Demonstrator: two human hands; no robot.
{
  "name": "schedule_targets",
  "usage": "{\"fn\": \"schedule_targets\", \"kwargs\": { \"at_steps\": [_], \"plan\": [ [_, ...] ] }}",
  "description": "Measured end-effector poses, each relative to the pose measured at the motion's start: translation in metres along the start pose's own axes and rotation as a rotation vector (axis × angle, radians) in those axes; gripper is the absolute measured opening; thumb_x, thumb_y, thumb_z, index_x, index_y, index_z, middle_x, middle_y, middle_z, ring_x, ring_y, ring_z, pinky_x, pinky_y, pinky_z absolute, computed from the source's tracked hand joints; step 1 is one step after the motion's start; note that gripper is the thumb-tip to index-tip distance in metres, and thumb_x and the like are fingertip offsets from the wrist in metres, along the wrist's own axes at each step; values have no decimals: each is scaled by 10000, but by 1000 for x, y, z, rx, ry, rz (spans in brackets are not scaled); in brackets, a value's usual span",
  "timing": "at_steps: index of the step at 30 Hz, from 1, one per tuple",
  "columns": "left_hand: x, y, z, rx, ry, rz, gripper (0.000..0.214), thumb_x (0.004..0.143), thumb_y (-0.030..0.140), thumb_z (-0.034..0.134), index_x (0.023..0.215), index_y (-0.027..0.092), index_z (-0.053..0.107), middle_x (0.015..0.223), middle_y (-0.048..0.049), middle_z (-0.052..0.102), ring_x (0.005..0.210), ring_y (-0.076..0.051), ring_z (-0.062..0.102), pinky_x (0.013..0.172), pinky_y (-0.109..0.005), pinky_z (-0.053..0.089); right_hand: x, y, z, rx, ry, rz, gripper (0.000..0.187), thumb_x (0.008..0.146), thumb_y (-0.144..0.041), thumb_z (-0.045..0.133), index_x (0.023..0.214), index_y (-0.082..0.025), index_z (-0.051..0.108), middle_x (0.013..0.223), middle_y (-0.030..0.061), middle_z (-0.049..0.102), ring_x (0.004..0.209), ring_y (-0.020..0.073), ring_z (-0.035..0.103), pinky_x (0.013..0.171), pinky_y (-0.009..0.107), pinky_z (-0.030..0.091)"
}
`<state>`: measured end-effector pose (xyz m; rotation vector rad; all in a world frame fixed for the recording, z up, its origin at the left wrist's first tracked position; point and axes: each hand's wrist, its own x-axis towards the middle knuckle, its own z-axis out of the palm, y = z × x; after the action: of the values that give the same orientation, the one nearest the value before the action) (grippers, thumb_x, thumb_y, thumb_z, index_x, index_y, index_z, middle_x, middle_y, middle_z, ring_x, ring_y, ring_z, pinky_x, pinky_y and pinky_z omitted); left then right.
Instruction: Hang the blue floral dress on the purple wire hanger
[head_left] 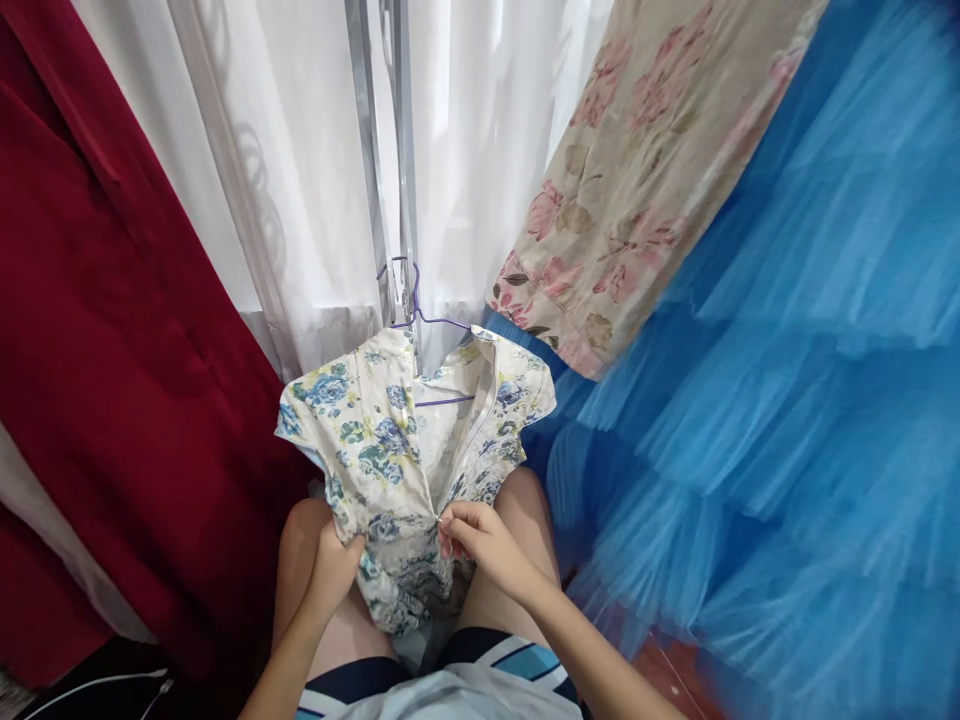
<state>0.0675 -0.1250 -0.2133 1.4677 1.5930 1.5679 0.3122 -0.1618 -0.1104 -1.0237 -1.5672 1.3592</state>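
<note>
A white dress (379, 420) with blue and green flowers hangs on a purple hanger (442, 320) in front of my knees. Its back zipper (472, 425) is undone, so the two edges spread into a V. At the bottom of that V my right hand (476, 540) pinches the zipper pull, thumb and finger closed. My left hand (337, 565) is closed on the side of the dress near the waist. The lower part of the dress bunches between my thighs, and its hem is partly hidden.
Red cloth (142, 400) hangs on the left. A beige floral garment (615, 200) and a layered blue tulle dress (780, 430) hang on the right. Behind are white curtains (300, 180) and a grey metal pole (405, 130). A white cable (97, 682) lies at lower left.
</note>
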Motion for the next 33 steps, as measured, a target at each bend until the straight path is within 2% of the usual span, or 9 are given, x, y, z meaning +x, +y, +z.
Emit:
{"fn": "schedule_targets", "kwargs": {
  "at_steps": [4, 7, 12, 14, 16, 19, 21, 29, 33],
  "plan": [
    [8, -42, -6, -44, 210, -95, 244, 625, 218, 567, 864, 193, 605, 878, -80, 668, 862, -279, 662, 793, -413, 553, 0, 1, -4, -37, 7, 21, 222, 758, -109, 450, 611, -161, 608, 540, 0, 584, 513, 119, 493, 513, 225, 342],
    [-5, -33, -2, -11, 285, -65, 308, 704, 220, 570, 1011, 203, 557, 1021, -89, 619, 962, -259, 618, 852, -414, 520, -1, -1, -6, -71, -36, 25, 218, 741, -106, 457, 637, -153, 644, 562, 3, 616, 533, 116, 528, 528, 217, 355],
    [-47, 42, 36, -9, -219, 266, 179, 846, 211, 558, 1024, 216, 576, 1064, -71, 612, 1027, -230, 590, 931, -372, 468, 0, -1, 3, 8, -123, 68, 211, 764, -165, 492, 653, -148, 670, 513, -8, 611, 449, 97, 474, 482, 214, 321],
    [-62, 66, 54, -45, -257, 289, 151, 857, 189, 534, 1004, 211, 556, 978, -54, 615, 932, -207, 600, 848, -326, 484, -1, 0, 9, 70, -117, 77, 198, 757, -187, 507, 642, -149, 664, 483, -12, 604, 419, 94, 463, 473, 217, 314],
    [-71, 78, 67, -86, -203, 235, 60, 864, 193, 513, 920, 209, 526, 813, -19, 584, 761, -181, 577, 709, -280, 476, -3, -1, 13, 122, -69, 76, 206, 758, -216, 522, 611, -152, 650, 453, -10, 593, 409, 99, 468, 472, 221, 314],
    [-72, 80, 73, -90, -175, 215, 68, 863, 201, 509, 797, 213, 498, 744, -14, 551, 707, -180, 555, 677, -276, 462, 0, -8, 13, 174, 29, 80, 248, 772, -263, 523, 576, -162, 636, 414, -10, 564, 387, 93, 424, 459, 227, 275],
    [-67, 78, 69, -52, -244, 256, 79, 872, 205, 507, 796, 213, 525, 795, -38, 581, 760, -196, 578, 722, -291, 466, 10, -22, 9, 205, 89, 63, 243, 774, -284, 522, 600, -167, 645, 418, -11, 561, 385, 92, 406, 452, 233, 250],
    [-44, 72, 51, 171, -442, 344, 183, 898, 196, 458, 726, 223, 512, 792, -47, 580, 758, -209, 588, 677, -281, 424, 104, -129, -28, 157, 247, -192, 188, 714, -284, 559, 618, -146, 644, 371, -52, 430, 361, 70, 263, 405, 244, 138],
    [-35, 70, 47, 176, -507, 361, 157, 897, 203, 481, 756, 219, 548, 804, -51, 599, 759, -216, 600, 676, -287, 432, 114, -150, -32, 181, 275, -256, 182, 738, -278, 541, 655, -149, 641, 394, -52, 438, 370, 70, 277, 403, 237, 140]
  ]
}}
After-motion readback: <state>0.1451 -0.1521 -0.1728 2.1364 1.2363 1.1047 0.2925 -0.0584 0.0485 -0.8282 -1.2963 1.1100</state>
